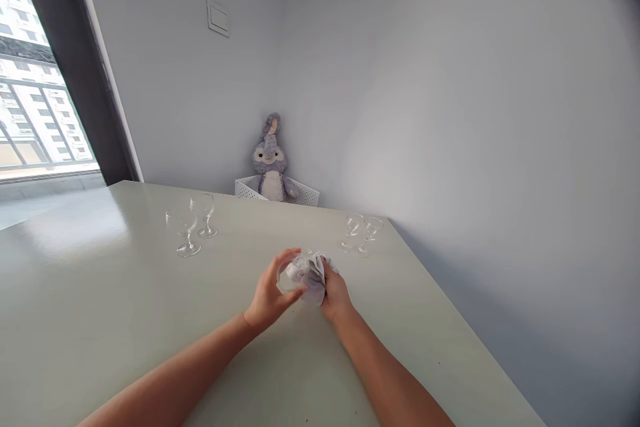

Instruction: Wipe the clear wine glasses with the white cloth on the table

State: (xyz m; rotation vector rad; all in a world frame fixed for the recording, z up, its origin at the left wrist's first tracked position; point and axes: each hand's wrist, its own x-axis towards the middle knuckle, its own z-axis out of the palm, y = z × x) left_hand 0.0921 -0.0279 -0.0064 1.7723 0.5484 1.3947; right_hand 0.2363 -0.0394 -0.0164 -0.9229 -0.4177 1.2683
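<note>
Near the middle of the table, my left hand [273,290] curves around a clear glass [286,280], which lies on its side between thumb and fingers. My right hand [334,288] grips a crumpled pale grey cloth [315,279] that covers part of the glass. How far the cloth reaches inside the glass cannot be made out. Two larger stemmed glasses [187,230] [207,217] stand upright at the left. Two smaller stemmed glasses [347,233] [367,237] stand upright at the right, beyond my right hand.
The pale table [225,360] runs to an edge at the right, beside a grey wall. Past the far edge, a plush rabbit [273,167] sits in a white perforated basket [310,195]. A window [40,93] is at the far left.
</note>
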